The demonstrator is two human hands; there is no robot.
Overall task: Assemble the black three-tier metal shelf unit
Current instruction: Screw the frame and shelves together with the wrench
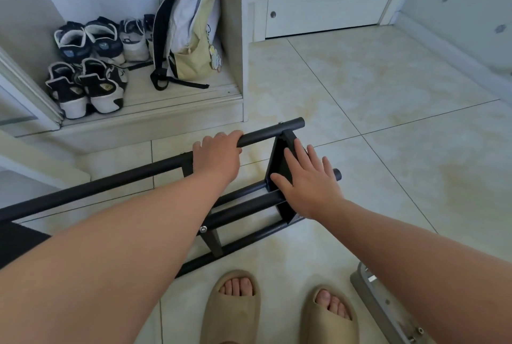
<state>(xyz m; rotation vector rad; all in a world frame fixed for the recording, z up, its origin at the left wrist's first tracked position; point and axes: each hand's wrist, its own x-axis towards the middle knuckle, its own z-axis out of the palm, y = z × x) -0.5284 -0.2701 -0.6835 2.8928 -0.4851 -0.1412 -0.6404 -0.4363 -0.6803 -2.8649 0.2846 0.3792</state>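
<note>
While the left hand (219, 154) grips the shelf frame's upper black tube (270, 130), the right hand (310, 180) rests spread-fingered on its black end bracket (282, 150).

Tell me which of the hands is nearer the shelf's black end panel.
Right. The right hand rests flat on the end panel; the left hand grips the upper tube just left of it, not touching the panel.
</note>
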